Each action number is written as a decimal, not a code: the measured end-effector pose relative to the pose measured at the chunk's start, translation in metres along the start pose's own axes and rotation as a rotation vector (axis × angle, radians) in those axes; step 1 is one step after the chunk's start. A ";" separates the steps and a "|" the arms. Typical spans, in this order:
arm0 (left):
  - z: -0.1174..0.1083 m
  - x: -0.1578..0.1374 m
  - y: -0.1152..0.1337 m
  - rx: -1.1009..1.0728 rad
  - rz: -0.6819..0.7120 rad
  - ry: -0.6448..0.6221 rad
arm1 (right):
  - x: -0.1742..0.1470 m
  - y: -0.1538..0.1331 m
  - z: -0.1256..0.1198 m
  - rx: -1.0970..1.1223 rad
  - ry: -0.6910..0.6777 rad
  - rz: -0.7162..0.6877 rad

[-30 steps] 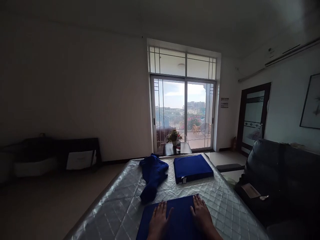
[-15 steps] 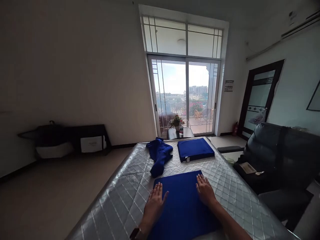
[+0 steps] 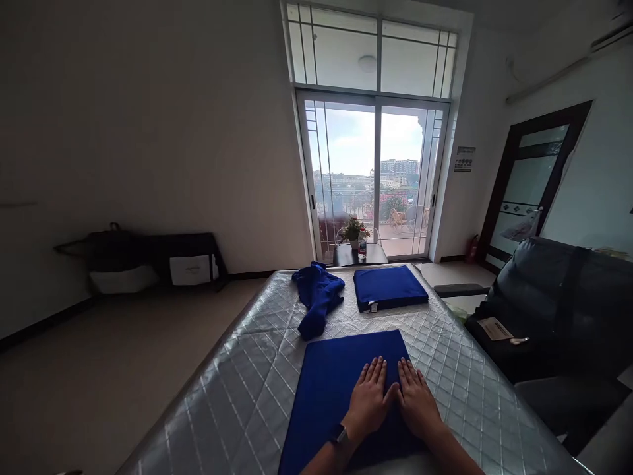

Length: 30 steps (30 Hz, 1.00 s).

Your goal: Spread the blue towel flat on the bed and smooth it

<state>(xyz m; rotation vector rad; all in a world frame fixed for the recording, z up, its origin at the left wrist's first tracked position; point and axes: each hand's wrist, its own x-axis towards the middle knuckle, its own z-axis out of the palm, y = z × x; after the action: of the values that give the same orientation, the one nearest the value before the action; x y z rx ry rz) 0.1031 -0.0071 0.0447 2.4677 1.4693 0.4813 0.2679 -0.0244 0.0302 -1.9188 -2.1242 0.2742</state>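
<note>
Two flat hands press on a blue cloth on the mattress.

The left hand [image 3: 370, 398] and the right hand [image 3: 417, 401] lie side by side, thumbs almost touching, fingers stretched and grasping nothing, on the right part of the flat blue cloth [image 3: 331, 389] near the front edge of the quilted mattress [image 3: 237, 396]. A dark watch [image 3: 338, 433] is on the left wrist. Near the far edge lie a folded blue stack [image 3: 390, 287] with a small white label, unreadable, and beside it, to the left, a crumpled blue garment [image 3: 316, 297]. The wall notice [image 3: 465, 159] by the glass door is too small to read.
</note>
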 end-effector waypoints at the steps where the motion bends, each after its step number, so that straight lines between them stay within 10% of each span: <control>1: -0.004 -0.006 -0.008 0.030 -0.025 -0.005 | 0.000 0.000 -0.001 0.012 0.004 0.000; 15: -0.031 -0.153 -0.159 0.433 -0.474 0.038 | -0.034 0.012 0.000 0.043 0.011 -0.034; 19: -0.026 -0.125 -0.118 0.309 -0.323 0.147 | -0.056 0.026 0.017 0.068 0.023 -0.049; 25: 0.001 -0.057 -0.011 0.046 0.244 -0.042 | -0.057 0.029 0.017 0.031 -0.027 -0.062; 30: -0.001 -0.055 -0.013 0.010 0.249 -0.112 | -0.051 0.035 0.024 0.006 -0.010 -0.061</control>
<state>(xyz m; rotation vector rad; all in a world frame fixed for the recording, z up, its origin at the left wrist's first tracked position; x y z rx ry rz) 0.0684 -0.0493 0.0322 2.6519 1.1314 0.3731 0.2980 -0.0700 -0.0068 -1.8498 -2.1815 0.2779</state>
